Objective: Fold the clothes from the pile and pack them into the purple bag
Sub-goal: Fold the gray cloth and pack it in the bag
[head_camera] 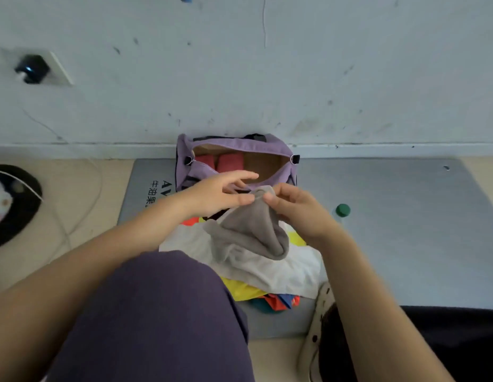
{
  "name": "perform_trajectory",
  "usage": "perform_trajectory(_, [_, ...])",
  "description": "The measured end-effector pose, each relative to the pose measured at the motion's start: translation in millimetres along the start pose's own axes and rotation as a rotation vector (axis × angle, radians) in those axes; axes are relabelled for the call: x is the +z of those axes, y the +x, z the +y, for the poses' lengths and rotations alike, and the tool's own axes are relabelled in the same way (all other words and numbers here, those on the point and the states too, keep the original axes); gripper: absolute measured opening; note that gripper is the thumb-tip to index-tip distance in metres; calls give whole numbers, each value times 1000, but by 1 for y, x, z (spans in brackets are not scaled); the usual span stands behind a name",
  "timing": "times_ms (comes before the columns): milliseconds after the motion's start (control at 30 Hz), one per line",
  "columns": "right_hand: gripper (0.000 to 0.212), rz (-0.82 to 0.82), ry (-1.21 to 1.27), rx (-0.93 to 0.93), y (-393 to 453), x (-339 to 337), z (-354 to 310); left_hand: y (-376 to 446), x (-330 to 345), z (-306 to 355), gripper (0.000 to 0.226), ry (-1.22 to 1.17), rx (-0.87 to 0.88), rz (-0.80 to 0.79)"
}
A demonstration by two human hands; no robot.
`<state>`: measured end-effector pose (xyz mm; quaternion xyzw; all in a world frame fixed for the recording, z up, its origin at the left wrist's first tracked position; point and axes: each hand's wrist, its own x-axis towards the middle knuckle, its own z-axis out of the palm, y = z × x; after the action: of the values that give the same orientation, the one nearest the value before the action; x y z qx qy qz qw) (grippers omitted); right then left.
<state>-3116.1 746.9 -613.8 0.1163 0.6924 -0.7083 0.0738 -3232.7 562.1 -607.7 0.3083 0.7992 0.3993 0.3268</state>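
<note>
1. Pinching the top edge of a grey garment (250, 230), my right hand (292, 208) curls thumb and fingertips round the cloth, just in front of the bag's near rim.
2. Beside it, my left hand (220, 195) meets the same edge with thumb and forefinger, while its other fingers stretch out straight toward the bag; I cannot tell how firmly it holds.
3. From both hands the grey garment hangs in a loose bunch and rests on the pile of clothes (267, 268).
4. That pile lies on a grey mat (391, 230) between my knees and the bag: a white piece on top, with yellow, orange-red and blue cloth showing at its edges.
5. Against the wall stands the purple bag (237, 161), its top wide open, with two red folded items (221, 162) side by side in its left part.
6. A green bottle cap (342, 210) sits on the mat to the right of my right hand, apart from the pile.
7. My left knee, in purple trousers (162, 312), fills the lower middle of the view.
</note>
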Motion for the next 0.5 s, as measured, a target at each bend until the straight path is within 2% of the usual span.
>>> perform_trajectory(100, [21,-103,15,-93,-28,-4,-78,-25,-28,78,26,11,127,23])
perform_trajectory(167, [33,-98,15,-169,-51,-7,-122,-46,-41,123,9,-12,192,104])
perform_trajectory(200, [33,-84,9,-208,-63,-7,-142,-57,-44,143,4,-28,225,142])
perform_trajectory(333, [13,40,-159,-345,-108,-4,-201,-106,-44,200,8,7,315,268])
perform_trajectory(433, [14,140,-350,-412,-130,-1,-221,-129,-40,218,18,49,331,393])
perform_trajectory(500, [16,146,-424,-419,-141,1,-226,-138,-37,223,25,93,339,466])
